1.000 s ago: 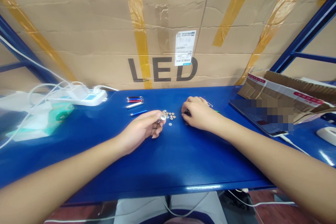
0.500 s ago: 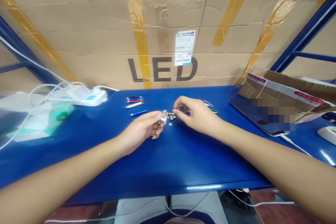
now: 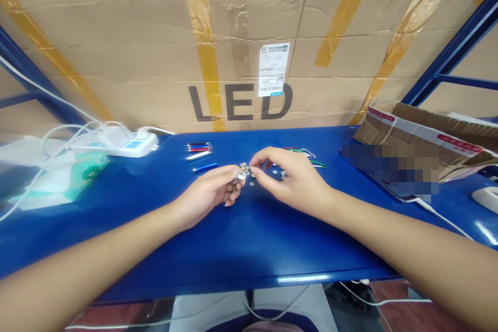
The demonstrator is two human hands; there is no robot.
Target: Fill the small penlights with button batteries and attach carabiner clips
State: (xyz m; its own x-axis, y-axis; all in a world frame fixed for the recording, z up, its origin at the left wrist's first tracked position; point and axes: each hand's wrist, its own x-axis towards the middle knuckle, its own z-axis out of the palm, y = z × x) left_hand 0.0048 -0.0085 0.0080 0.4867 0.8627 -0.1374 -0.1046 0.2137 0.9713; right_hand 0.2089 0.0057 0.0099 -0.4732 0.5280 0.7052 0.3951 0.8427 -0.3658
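Silver tube [image 3: 241,175]: just above the blue table [image 3: 249,238], mid-bench, gripped in left hand [image 3: 212,194] fingertips. Right hand [image 3: 290,181] has thumb and index pinched together just beside the tube end; can't tell what's in the pinch. Coloured pens [image 3: 199,149] lie back-left. Button cells [image 3: 245,166] lie loose between the hands.

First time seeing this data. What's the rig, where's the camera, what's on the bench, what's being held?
No machine here: a person works bare-handed, and every picture comes from one camera on their head, looking forward and down. The left hand pinches a small silver cylinder. The right hand has its fingertips right beside it; whether they grip anything is too small to tell. On the blue table lie small metal discs, thin pen-like sticks and a white power strip.
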